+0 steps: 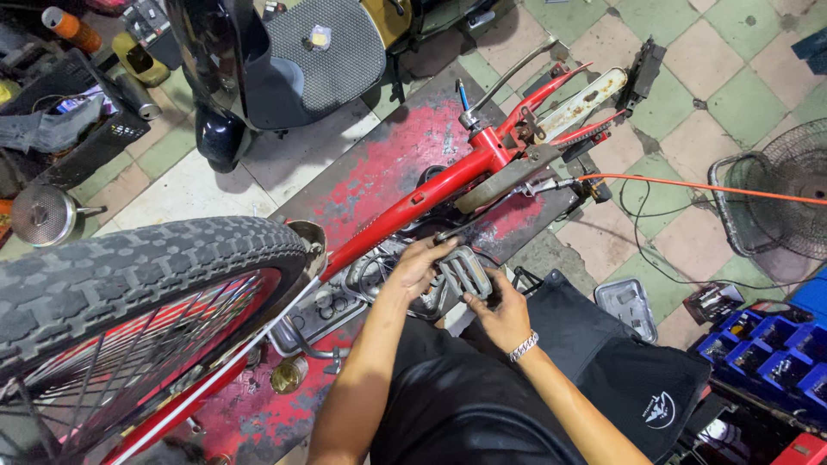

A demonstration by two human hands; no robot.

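Note:
A red bicycle frame [448,176] lies upside down over a red-stained metal plate [405,151]. Its knobbly black tyre [129,275] fills the lower left. My left hand [419,263] grips the top of a grey pedal [465,274] at the crank, below the frame tube. My right hand [498,312], with a silver chain bracelet on the wrist, holds the pedal from the lower right side. Fingers of both hands are wrapped on the pedal; the crank arm behind them is mostly hidden.
A black scooter [258,60] stands at the top. An orange air hose [689,185] runs right toward a floor fan [780,202]. Blue parts bins [771,349] and a small clear case [627,303] sit at the right. A pot [41,213] and clutter lie at the left.

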